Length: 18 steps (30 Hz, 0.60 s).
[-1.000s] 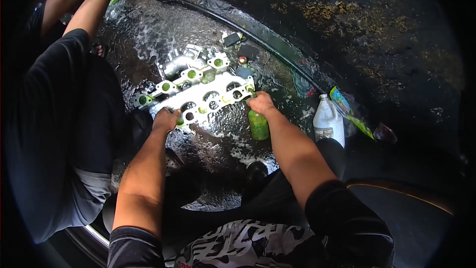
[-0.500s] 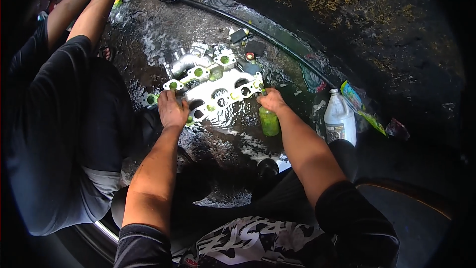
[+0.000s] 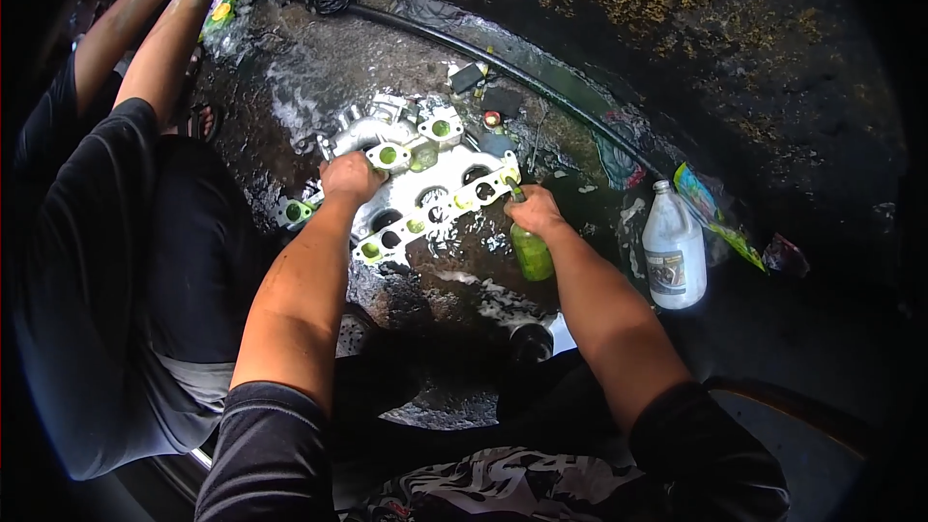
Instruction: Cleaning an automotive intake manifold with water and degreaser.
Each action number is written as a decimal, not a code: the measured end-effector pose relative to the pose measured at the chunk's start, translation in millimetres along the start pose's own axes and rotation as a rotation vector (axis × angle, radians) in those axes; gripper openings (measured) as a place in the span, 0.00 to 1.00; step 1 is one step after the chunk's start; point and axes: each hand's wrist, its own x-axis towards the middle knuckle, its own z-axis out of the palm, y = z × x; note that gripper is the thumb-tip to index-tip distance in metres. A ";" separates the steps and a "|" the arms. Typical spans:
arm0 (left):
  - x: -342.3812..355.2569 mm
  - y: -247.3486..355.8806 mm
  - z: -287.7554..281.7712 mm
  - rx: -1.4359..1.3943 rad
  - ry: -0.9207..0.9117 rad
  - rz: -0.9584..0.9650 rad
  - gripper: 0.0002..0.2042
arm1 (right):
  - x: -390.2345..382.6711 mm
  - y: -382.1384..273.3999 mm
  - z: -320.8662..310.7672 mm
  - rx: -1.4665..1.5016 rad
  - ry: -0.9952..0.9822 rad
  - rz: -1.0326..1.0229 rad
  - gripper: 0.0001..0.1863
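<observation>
A shiny metal intake manifold (image 3: pixel 393 197) with a row of ports and flanges lies on the wet ground ahead of me. My left hand (image 3: pixel 350 176) is closed over its left side, beside a raised two-hole flange (image 3: pixel 389 157); the fingertips are partly hidden. Near the right end of the port row, my right hand (image 3: pixel 536 210) grips a green bottle (image 3: pixel 532 255) around its neck. The bottle's body hangs below the fist, its narrow top close to the manifold's right flange. Greenish light or liquid shows in several ports.
To the right stands a white jug (image 3: pixel 674 266) with a dark label, beside a colourful plastic packet (image 3: pixel 710 203). A black hose (image 3: pixel 425 31) curves behind the manifold. Small dark blocks (image 3: pixel 468 77) lie near it. Another person's forearms (image 3: pixel 159 58) reach in at left, above a sandal (image 3: pixel 205 122).
My left hand has moved away from the manifold's near-left end, up to the raised flange. The right hand still holds the bottle, which sits slightly lower in view.
</observation>
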 end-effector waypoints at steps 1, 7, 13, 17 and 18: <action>1.5 7.8 -3.0 0.012 -0.005 0.021 0.25 | 0.5 6.3 -1.0 0.012 0.004 0.005 0.21; -8.4 0.5 -10.6 0.014 -0.041 0.040 0.27 | -0.6 15.7 -14.8 -0.006 0.048 -0.003 0.21; -25.7 23.9 -8.4 -0.048 -0.080 0.046 0.26 | 21.9 46.6 -127.2 0.095 0.556 -0.104 0.19; -36.3 31.9 0.1 -0.046 -0.121 0.025 0.26 | 34.7 26.5 -149.8 0.151 0.746 -0.104 0.27; -39.9 36.6 1.6 -0.046 -0.111 0.033 0.26 | 37.4 33.5 -151.8 0.147 0.750 -0.098 0.27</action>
